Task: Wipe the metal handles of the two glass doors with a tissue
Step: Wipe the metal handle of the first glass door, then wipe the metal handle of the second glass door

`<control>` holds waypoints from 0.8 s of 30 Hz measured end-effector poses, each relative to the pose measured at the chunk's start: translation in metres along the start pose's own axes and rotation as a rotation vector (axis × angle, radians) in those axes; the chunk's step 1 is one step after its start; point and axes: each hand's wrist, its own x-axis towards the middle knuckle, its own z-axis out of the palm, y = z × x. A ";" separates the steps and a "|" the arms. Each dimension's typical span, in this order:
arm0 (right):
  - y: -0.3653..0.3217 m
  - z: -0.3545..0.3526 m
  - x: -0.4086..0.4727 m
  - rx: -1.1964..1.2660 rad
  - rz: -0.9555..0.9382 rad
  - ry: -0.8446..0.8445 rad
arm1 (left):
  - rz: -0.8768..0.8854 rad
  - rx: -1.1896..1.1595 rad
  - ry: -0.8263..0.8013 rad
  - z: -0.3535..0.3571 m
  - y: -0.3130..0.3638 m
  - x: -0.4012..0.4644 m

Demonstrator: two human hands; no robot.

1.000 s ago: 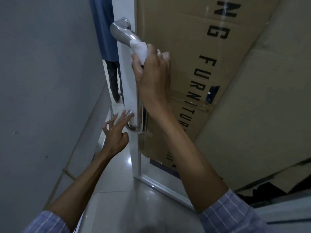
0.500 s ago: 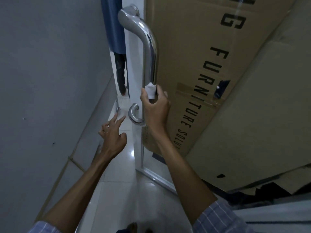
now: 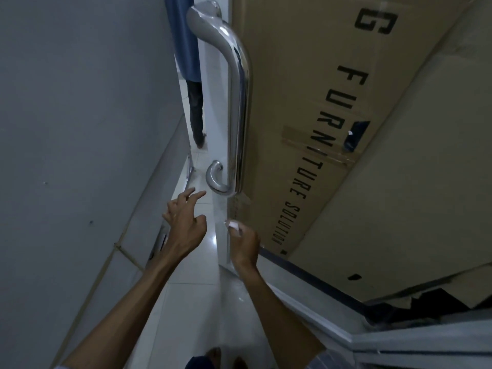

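Head view: right hand [image 3: 245, 245] pinches crumpled tissue [image 3: 234, 225] below curved polished handle [image 3: 241, 102]

This looks like a back corridor or storage corner of an office or commercial building rather than a home. A frameless glass door [image 3: 217, 123] carries a long polished steel pull handle [image 3: 241, 102], the kind fitted in offices and shops. Behind the glass leans a large flat cardboard carton [image 3: 306, 75] printed with "FURNITURE SOLUTION" and sealed with brown tape, with more flattened cardboard [image 3: 399, 182] beside it. The floor [image 3: 191, 288] is pale glossy tile, and a plain grey partition wall [image 3: 80, 115] closes the left side. Through the door gap a second person [image 3: 195, 102] stands on the same tiling.
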 end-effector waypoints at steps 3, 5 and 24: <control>0.012 0.006 -0.010 0.034 0.121 -0.020 | -0.024 -0.023 -0.031 0.004 -0.004 -0.005; 0.005 0.007 -0.010 0.020 0.121 -0.054 | -0.009 -0.033 -0.082 0.005 -0.005 -0.007; -0.068 0.054 0.018 -0.441 -0.410 -0.171 | 0.022 -0.089 -0.075 -0.029 -0.060 0.040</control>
